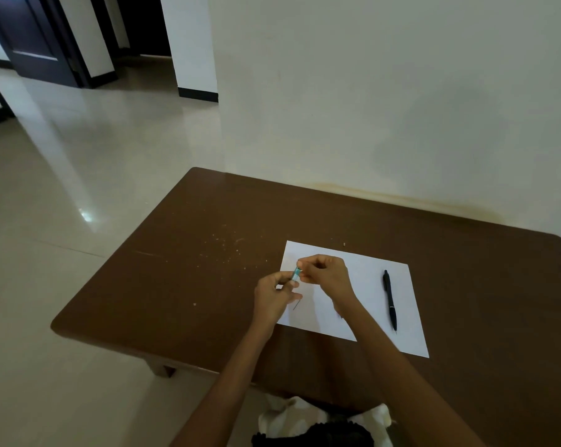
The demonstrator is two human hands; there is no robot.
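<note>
A small thin object with a teal top [296,273] and a thin dark tip sticking out below is held between both hands over the left edge of a white sheet of paper [366,279]. My left hand [274,296] grips its lower part with curled fingers. My right hand [324,273] pinches the teal upper end. What the object is cannot be told. A black pen [390,300] lies on the right part of the sheet, tip toward me.
The sheet lies on a low brown wooden table [192,269] with pale crumbs scattered left of the sheet. A white wall runs behind the table. Glossy tiled floor [63,221] spreads to the left. My lap shows below the table's near edge.
</note>
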